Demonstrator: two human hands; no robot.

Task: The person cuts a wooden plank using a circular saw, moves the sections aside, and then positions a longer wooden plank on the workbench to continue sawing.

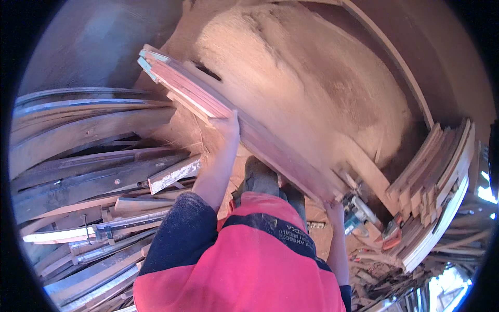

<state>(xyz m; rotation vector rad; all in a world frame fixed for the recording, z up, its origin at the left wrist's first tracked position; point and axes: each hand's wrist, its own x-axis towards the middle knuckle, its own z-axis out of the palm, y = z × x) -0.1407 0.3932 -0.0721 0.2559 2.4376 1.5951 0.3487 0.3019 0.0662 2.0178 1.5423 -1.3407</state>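
Observation:
A bundle of long reddish-brown wooden boards slants across my front, its far-left end tipped with pale blue-green. My left hand is closed around the bundle near its middle, fingers partly hidden by the wood. Toward the near right end, my right hand grips the boards' edge; most of its fingers are hidden behind the wood. Close to my right hand, a teal power tool rests low beside the bundle.
A large mound of sawdust lies beyond the boards. Stacked timber fills the left side. At right stands a pile of curved wooden pieces, with an orange-red tool near it. Wood scraps litter the lower right.

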